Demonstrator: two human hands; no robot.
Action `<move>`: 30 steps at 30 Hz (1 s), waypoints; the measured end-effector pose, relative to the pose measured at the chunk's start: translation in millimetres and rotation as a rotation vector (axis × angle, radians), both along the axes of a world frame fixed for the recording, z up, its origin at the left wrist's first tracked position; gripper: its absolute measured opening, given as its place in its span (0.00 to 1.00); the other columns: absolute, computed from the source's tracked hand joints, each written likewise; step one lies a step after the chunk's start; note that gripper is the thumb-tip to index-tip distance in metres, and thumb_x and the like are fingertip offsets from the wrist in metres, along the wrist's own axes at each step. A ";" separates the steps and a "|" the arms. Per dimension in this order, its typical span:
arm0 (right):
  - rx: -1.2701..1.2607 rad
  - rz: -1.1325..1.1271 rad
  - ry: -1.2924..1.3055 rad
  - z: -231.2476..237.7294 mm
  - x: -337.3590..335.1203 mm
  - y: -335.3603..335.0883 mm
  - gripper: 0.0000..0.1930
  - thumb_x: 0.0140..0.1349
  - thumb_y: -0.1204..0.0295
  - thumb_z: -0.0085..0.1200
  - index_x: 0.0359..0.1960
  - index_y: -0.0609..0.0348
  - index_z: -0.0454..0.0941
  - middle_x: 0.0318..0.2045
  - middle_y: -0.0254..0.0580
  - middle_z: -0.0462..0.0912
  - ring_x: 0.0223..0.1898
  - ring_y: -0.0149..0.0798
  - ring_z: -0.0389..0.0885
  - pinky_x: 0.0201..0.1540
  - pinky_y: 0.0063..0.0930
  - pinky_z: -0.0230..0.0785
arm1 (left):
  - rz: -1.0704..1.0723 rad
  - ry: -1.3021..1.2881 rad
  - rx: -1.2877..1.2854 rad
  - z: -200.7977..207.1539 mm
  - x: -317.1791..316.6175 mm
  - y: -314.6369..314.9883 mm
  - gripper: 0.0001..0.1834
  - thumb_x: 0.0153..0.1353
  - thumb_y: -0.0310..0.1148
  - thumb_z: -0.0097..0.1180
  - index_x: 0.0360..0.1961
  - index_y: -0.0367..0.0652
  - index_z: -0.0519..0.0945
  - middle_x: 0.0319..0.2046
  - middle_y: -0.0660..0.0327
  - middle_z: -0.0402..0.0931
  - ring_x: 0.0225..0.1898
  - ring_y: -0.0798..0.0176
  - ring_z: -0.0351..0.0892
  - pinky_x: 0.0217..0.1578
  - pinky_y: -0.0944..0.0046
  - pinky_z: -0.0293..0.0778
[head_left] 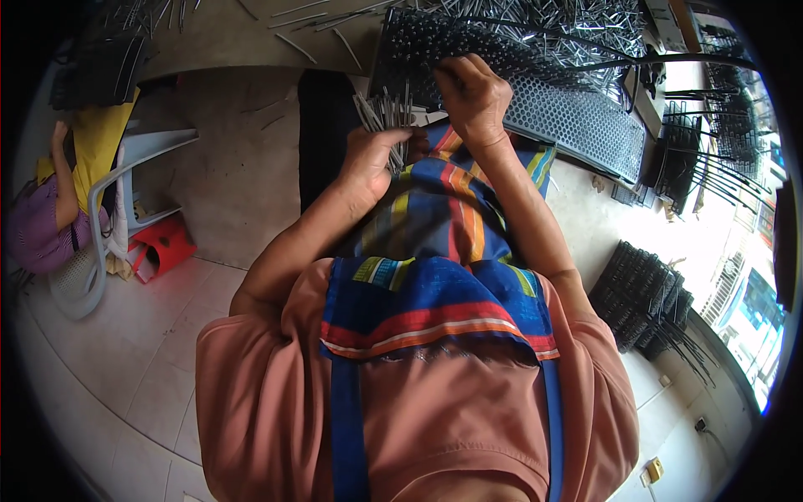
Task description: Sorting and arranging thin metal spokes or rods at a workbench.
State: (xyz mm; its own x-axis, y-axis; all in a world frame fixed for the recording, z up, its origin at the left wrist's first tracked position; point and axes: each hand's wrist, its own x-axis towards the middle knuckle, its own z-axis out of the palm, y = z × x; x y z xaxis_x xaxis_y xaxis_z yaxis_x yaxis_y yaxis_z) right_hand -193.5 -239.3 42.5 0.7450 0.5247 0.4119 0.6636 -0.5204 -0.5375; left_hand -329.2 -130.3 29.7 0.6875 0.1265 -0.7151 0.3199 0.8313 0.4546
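My left hand (366, 162) is closed round a bundle of thin grey metal rods (386, 110), whose ends stick up past the thumb. To its right, my right hand (479, 102) is raised at the near edge of a dark rack (418, 52) full of small upright points. Its thumb and fingers are pinched together; anything between them is too small or hidden to make out. Beside that hand a grey perforated metal plate (577, 121) slants down to the right. A large heap of loose metal rods (577, 38) lies beyond the rack.
Several loose rods (297, 48) lie on the table top at the far left. A black cable (694, 58) crosses at the upper right. Dark wire racks (640, 293) are stacked at the right. Another person in purple (50, 217) sits left by a pale plastic chair (100, 243) and red bag (163, 248).
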 end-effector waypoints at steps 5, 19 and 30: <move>-0.109 0.004 -0.076 -1.2 -1.6 4.9 0.05 0.53 0.71 0.61 0.32 0.51 0.83 0.27 0.37 0.80 0.27 0.47 0.81 0.27 0.35 0.72 | 0.035 -0.047 0.037 -13.1 -11.6 0.3 0.10 0.56 0.19 0.55 0.40 0.31 0.79 0.32 0.50 0.83 0.32 0.57 0.84 0.32 0.60 0.79; -0.247 -0.006 -0.224 -12.7 -0.3 16.4 0.05 0.55 0.71 0.57 0.33 0.48 0.81 0.26 0.35 0.79 0.26 0.46 0.81 0.26 0.37 0.71 | -0.042 0.022 -0.063 2.4 -19.1 5.9 0.07 0.54 0.19 0.54 0.33 0.26 0.80 0.30 0.48 0.82 0.29 0.57 0.83 0.29 0.61 0.78; 0.130 0.014 -0.023 8.3 0.8 -0.5 0.06 0.52 0.75 0.62 0.32 0.55 0.82 0.25 0.39 0.80 0.24 0.43 0.80 0.27 0.30 0.71 | 0.013 -0.047 -0.105 -2.8 -6.3 0.0 0.09 0.54 0.16 0.55 0.37 0.28 0.80 0.31 0.48 0.82 0.29 0.56 0.84 0.30 0.60 0.79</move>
